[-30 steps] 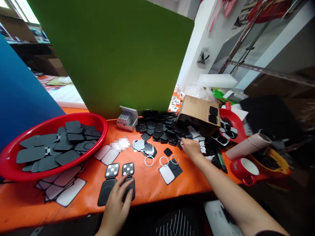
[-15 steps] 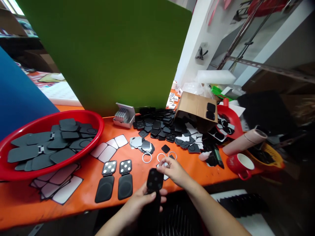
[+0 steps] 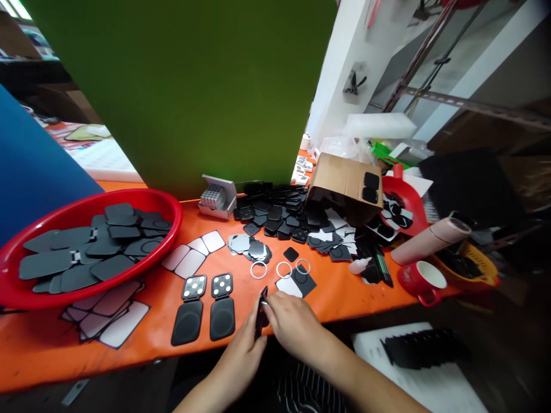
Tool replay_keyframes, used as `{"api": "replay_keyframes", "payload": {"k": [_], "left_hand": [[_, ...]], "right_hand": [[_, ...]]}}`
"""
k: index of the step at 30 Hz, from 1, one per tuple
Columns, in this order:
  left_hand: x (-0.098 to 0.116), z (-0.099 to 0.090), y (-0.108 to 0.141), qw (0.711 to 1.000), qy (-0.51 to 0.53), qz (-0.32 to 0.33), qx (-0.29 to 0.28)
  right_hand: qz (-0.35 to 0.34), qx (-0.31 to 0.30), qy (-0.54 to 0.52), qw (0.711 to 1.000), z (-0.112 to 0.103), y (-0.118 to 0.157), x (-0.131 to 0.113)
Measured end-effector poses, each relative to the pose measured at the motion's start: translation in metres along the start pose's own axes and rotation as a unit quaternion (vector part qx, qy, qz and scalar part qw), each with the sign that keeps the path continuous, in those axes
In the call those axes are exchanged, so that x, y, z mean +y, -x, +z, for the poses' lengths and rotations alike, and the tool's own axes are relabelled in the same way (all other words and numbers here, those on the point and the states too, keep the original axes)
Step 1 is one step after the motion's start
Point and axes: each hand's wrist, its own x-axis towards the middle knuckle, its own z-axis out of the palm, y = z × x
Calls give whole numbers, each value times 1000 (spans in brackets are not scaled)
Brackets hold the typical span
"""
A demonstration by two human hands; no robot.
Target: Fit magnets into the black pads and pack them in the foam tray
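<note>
My left hand (image 3: 246, 344) is closed around a black folding charger pad (image 3: 260, 314), held edge-on above the table's front edge. My right hand (image 3: 295, 322) grips the same pad from the right, its fingers at the top part. Most of the pad's faces are turned out of sight. To the left, two opened charger pads (image 3: 186, 322) (image 3: 222, 318) lie flat, white dots on their upper squares. Beyond my right hand are three pale rings (image 3: 259, 262) (image 3: 284, 263) (image 3: 303, 260), a white card (image 3: 287, 287) and a dark card (image 3: 306, 281).
A red basin (image 3: 177, 221) of dark panels stands at left, pale cards (image 3: 124, 326) beside it. At the back are a small box of silvery pieces (image 3: 215, 198), heaped black squares (image 3: 275, 213) and a carton (image 3: 340, 178). A pink bottle (image 3: 430, 241) and red mug (image 3: 419, 281) stand right.
The pad has turned from facing me to edge-on and shifted slightly left. My right hand has come down and left onto it, uncovering the white and dark cards.
</note>
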Motion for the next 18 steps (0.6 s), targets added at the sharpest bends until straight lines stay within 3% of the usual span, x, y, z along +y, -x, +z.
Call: {"api": "replay_keyframes", "payload": {"k": [4,10,15,18], "left_hand": [[2,-3,7,998,-57,11,-22],[2,-1,15,997,-70,26,-36],[9,3,13,999,8,11,-29],[16,-2,8,990,126,-63,-21]], "right_hand": [[-51,-34,-73,995,-8,4,1],[-31,-35,-87,995,-1,4,0],[-31,5,-120,992,13,4,-2],[-17,13,-188,982,12,3,-3]]}}
